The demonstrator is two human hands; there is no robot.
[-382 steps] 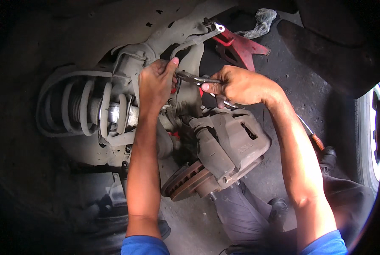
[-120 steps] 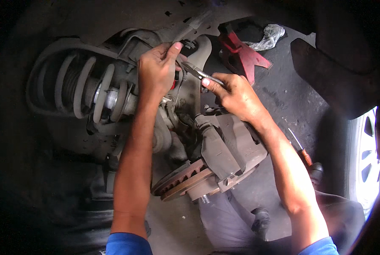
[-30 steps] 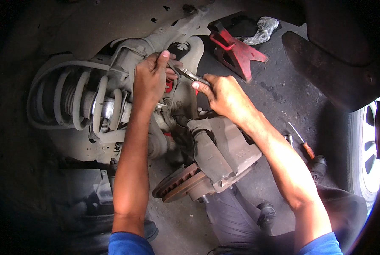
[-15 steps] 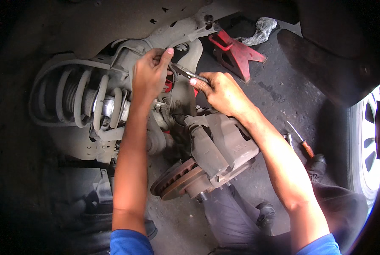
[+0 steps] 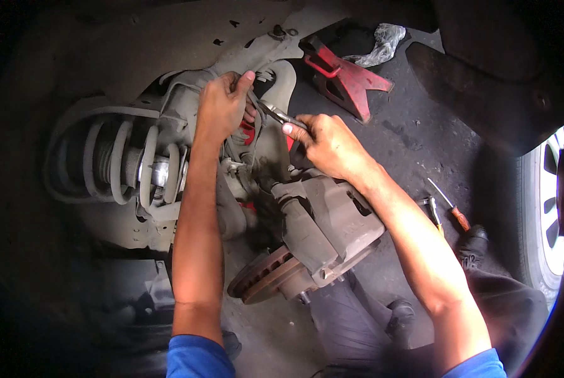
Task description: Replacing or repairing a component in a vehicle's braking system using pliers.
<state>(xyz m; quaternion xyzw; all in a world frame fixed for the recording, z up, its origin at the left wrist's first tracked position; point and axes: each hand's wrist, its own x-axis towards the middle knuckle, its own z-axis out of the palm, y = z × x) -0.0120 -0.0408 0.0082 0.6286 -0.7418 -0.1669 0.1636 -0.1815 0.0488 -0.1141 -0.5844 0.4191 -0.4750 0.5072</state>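
Observation:
My right hand [image 5: 332,142] is wrapped round the handles of a pair of pliers [image 5: 283,116], their jaws aimed left toward my other hand. A thin grey cable [image 5: 255,101] runs down from the fingers of my left hand [image 5: 224,107], close by the plier jaws; whether the jaws touch it I cannot tell. That hand is closed, thumb up, in front of the suspension arm [image 5: 284,82]. Below the hands are the brake caliper [image 5: 351,217] and the rusty brake disc [image 5: 263,277]. Red parts [image 5: 247,133] show behind the left wrist.
Left of my left forearm sits a coil spring [image 5: 121,154] round its strut. A red jack stand [image 5: 348,82] is at the far right, with crumpled clear plastic [image 5: 386,44] behind. A screwdriver [image 5: 460,218] and a ratchet [image 5: 433,211] lie on the floor, near a wheel [image 5: 550,214].
Both hands keep their grips, and the pliers have dropped slightly in the picture. The view has shifted a little, showing more of the ratchet beside my right forearm.

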